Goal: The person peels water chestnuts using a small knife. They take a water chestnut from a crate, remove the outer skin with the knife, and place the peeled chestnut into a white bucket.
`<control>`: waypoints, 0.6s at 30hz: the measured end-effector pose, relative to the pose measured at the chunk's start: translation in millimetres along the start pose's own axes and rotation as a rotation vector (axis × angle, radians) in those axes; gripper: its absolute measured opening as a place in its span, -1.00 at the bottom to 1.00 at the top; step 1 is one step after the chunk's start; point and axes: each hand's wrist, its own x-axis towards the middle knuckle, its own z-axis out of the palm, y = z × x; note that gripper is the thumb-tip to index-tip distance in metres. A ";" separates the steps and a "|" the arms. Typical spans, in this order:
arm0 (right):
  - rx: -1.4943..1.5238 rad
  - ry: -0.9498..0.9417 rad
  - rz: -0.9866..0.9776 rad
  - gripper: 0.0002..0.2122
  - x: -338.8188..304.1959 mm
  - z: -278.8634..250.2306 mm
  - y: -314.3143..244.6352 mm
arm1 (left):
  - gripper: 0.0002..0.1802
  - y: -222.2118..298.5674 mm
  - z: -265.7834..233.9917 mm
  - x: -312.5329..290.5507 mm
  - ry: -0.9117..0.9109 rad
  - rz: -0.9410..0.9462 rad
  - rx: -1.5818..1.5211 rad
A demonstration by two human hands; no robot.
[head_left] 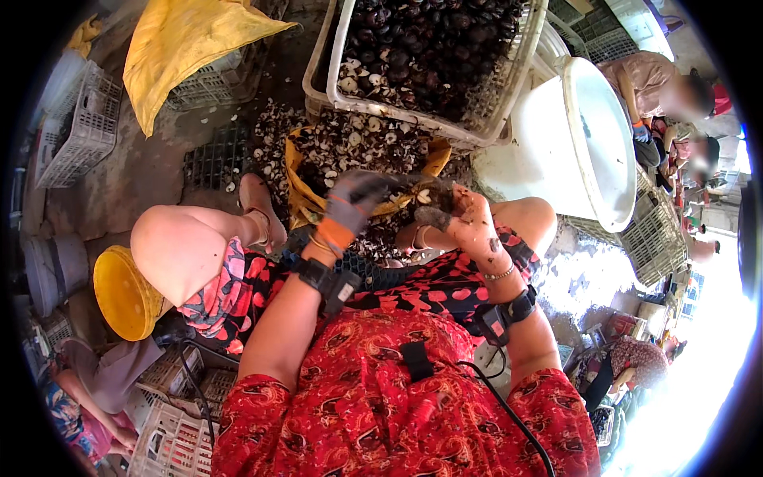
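Observation:
My left hand (354,204), in a grey glove with an orange cuff, reaches toward the right with its fingers bent together; what they hold is hard to make out. Close beside it, my bare, dirt-flecked right hand (470,220) has curled fingers and a dark cover on its thumb. Something dark and small seems to be between the two hands, too blurred to name. Below them lies an open yellow sack (300,179) full of dark and white peelings (350,147). Farther off, a white plastic crate (401,109) holds many dark, round water chestnuts (433,40).
A large white tub (548,151) stands at the right, beside stacked crates (652,230). At the left are a yellow bucket (127,292), a yellow sheet (187,48) and a grey crate (83,127). Other people sit working at the right and lower left.

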 end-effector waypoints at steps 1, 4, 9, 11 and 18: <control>-0.012 -0.039 -0.039 -0.61 1.0 -6.5 2.4 | -0.76 -5.3 -2.9 0.5 0.116 -0.332 -0.340; -0.195 -0.047 -0.051 -0.62 1.5 -13.9 6.0 | -0.79 13.7 -1.4 -1.1 -0.049 0.317 0.147; -0.097 0.064 -0.112 -0.68 1.3 -5.4 11.0 | -0.79 -24.0 -3.2 -8.1 0.213 -0.408 -0.303; -0.176 0.155 -0.156 -0.67 7.5 -14.3 22.8 | -0.80 6.9 3.6 -7.3 0.167 -0.174 -0.173; -0.909 0.270 -0.423 -0.63 13.4 -12.6 12.6 | -0.75 8.9 -1.9 -7.1 0.028 -0.007 0.155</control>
